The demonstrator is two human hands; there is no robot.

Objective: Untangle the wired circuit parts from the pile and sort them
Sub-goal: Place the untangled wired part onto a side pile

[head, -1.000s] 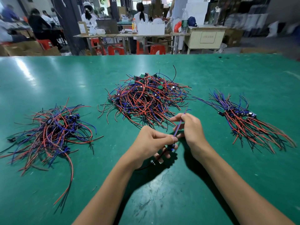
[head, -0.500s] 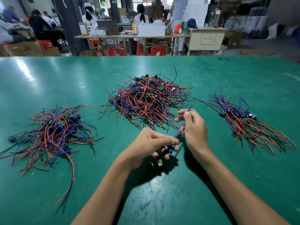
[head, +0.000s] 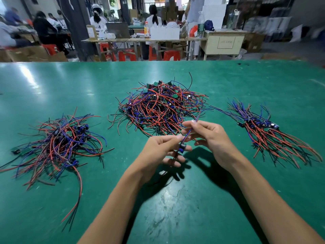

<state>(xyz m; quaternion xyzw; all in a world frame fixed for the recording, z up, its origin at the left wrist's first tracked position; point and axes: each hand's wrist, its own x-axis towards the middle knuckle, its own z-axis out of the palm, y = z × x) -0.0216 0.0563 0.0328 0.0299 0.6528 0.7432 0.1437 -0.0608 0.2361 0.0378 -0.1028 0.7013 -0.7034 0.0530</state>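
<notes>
**One wired part held between both hands above the counter**

The left hand [head: 159,150] pinched a wired circuit part [head: 182,148] at its small dark-blue body, with the black wires hanging down under the fingers. The right hand [head: 210,138] pinched the blue and red wires of the same part higher up, so they ran stretched between both hands. Just behind the hands lay the big tangled pile [head: 161,106] on the green counter [head: 175,199]. A looser heap [head: 59,143] lay far left, and a neat aligned bundle [head: 263,131] lay far right.
</notes>
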